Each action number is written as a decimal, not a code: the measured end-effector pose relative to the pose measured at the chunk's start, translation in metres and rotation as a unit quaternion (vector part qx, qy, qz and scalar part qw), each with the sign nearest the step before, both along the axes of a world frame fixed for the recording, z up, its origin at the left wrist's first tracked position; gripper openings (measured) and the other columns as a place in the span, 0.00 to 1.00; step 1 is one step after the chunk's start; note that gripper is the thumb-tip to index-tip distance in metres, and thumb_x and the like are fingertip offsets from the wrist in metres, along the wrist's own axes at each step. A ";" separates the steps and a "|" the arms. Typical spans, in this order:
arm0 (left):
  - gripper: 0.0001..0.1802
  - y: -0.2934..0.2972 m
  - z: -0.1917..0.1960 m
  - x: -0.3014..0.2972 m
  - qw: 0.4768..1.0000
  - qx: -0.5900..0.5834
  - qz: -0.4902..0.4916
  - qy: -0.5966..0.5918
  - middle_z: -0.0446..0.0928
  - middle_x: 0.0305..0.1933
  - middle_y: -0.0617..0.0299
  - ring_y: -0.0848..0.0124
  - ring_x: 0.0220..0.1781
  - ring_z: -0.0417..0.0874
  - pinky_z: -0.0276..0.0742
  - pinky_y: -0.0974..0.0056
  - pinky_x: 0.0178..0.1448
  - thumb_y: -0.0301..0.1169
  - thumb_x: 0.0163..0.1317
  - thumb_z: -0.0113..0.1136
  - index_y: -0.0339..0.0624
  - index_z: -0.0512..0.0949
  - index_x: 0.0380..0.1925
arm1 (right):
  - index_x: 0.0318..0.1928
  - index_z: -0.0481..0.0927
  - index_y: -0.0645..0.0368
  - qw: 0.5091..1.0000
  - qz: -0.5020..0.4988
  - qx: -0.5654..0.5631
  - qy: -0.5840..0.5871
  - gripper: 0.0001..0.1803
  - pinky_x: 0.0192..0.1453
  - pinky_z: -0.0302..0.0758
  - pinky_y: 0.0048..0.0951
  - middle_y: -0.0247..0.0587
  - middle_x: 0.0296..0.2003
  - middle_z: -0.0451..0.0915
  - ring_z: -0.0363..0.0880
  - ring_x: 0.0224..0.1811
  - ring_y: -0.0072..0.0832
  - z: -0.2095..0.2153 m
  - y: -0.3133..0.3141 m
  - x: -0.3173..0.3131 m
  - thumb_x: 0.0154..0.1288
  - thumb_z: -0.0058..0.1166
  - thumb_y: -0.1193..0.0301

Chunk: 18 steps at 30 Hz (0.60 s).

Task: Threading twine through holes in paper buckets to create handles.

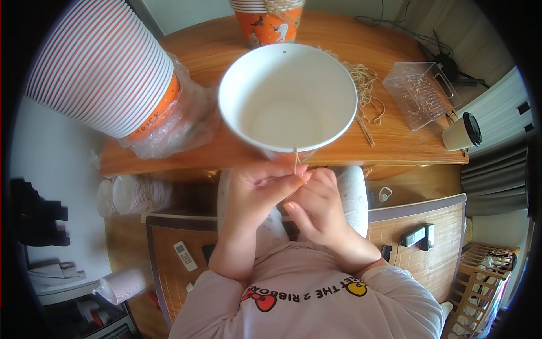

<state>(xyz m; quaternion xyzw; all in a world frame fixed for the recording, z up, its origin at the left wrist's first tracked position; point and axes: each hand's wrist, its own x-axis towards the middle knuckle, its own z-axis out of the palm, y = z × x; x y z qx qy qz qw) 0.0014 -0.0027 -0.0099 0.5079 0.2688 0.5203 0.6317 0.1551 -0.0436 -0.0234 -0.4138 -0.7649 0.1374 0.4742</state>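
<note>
A large white-lined paper bucket [288,73] stands at the near edge of the wooden table, its mouth facing me. One small hole shows in its far wall. From its near rim a thin tan string [296,158] hangs down to my fingers. My left hand [257,189] pinches this string between thumb and fingers, just below the rim. Beside it my right hand [319,198] is curled closed, its fingertips meeting the left ones; whatever it holds is hidden. Behind the bucket lies a loose bundle of tan strings [364,85].
A tall leaning stack of buckets [107,73] in clear plastic fills the table's left. Orange patterned buckets [268,25] with string stand at the back. To the right are a clear plastic box [418,93] and a lidded cup [462,133]. More stacked buckets [135,195] lie below left.
</note>
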 end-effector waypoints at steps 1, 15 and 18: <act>0.09 0.000 0.001 -0.001 0.999 -0.035 -0.014 -0.012 0.85 0.40 0.55 0.69 0.39 0.87 0.84 0.65 0.48 0.21 0.60 0.67 0.34 0.85 0.41 | 0.37 0.83 0.55 1.000 -0.006 0.007 0.004 0.06 0.49 0.65 0.36 0.34 0.35 0.80 0.73 0.38 0.36 0.000 0.001 0.002 0.60 0.62 0.69; 0.09 -0.002 0.001 -0.004 1.000 -0.001 -0.001 -0.014 0.85 0.41 0.57 0.71 0.44 0.85 0.80 0.65 0.51 0.23 0.62 0.67 0.33 0.84 0.42 | 0.32 0.76 0.50 0.957 -0.178 0.228 0.028 0.20 0.40 0.65 0.30 0.24 0.36 0.88 0.76 0.37 0.27 0.011 0.008 0.002 0.42 0.76 0.75; 0.10 -0.003 0.004 -0.002 0.999 -0.013 -0.026 -0.023 0.86 0.41 0.57 0.72 0.44 0.85 0.79 0.67 0.50 0.25 0.62 0.68 0.34 0.84 0.42 | 0.32 0.76 0.51 0.964 -0.153 0.206 0.063 0.19 0.39 0.63 0.30 0.24 0.35 0.88 0.75 0.36 0.26 0.011 0.005 0.002 0.42 0.76 0.75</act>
